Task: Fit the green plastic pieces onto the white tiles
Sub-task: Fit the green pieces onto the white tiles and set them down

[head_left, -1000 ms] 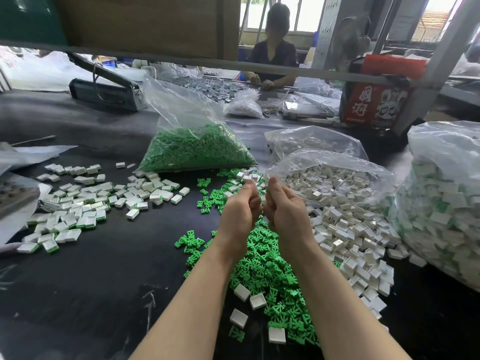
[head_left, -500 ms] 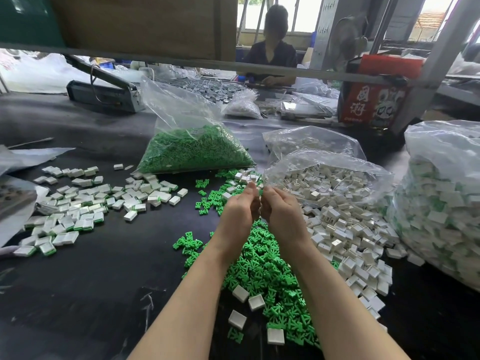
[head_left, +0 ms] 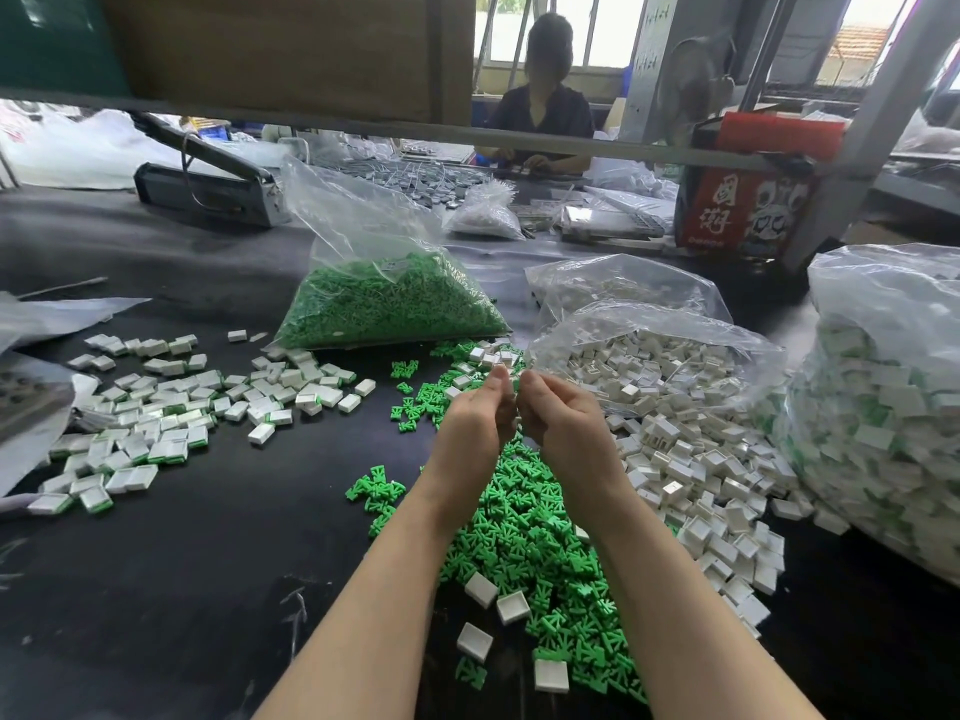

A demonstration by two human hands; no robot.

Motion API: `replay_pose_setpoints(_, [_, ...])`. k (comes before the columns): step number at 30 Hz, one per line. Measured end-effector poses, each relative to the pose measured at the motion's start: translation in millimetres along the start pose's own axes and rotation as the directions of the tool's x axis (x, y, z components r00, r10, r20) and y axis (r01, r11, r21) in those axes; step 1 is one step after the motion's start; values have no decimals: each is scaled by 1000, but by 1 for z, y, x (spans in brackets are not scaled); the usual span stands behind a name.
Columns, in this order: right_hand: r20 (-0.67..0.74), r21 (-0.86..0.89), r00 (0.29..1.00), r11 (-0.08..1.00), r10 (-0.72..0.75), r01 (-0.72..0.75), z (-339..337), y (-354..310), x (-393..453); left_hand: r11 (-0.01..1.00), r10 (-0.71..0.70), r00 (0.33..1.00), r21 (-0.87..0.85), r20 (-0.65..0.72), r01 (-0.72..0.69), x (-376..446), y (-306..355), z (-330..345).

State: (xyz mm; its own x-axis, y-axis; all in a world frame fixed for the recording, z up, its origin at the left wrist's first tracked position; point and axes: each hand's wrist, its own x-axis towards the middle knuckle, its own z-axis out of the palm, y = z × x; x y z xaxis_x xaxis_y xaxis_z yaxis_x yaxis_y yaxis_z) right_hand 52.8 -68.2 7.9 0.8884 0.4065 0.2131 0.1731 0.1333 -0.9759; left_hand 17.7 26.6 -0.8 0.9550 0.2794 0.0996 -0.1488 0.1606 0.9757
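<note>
- Something small pinched where the two sets of fingertips meet, hidden behind the knuckles; tile, green piece or both, cannot tell.
- Left hand [head_left: 475, 426] curled narrow, thumb and forefinger closed at the tip; right hand [head_left: 563, 426] curled the same way, fingertips just beside the left's.
- Directly beneath the fingers and back toward the wrists: loose green plastic pieces [head_left: 524, 537] heaped on the black table [head_left: 171, 563], a few stray white tiles [head_left: 513, 606] among them.
- Right of the fingers: spill of white tiles from an open clear bag [head_left: 654, 330].
- Left of the fingers, well apart: finished tiles [head_left: 171, 413], green edge showing.
- Beyond the fingertips: bag of green pieces [head_left: 389, 304]; a person seated far behind.
- Likely mid-press. Risks: green piece going in crooked if misaligned and jamming or bending; part popping free under a skewed squeeze and vanishing into the heap below, hard to tell from unfitted stock.
</note>
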Motion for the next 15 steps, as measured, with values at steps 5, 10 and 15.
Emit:
replay_pose_setpoints(5, [16, -56, 1000, 998, 10, -9, -2, -2, 0, 1000, -8, 1000, 30, 4, 8, 1, 0, -1])
replay_pose_setpoints(10, [10, -119, 999, 992, 44, -42, -4, -3, 3, 998, -23, 999, 67, 25, 21, 0, 1, -1])
replay_pose_setpoints(15, [67, -49, 992, 993, 108, -105, -11, -5, 0, 995, -19, 999, 103, 29, 16, -2, 2, 0])
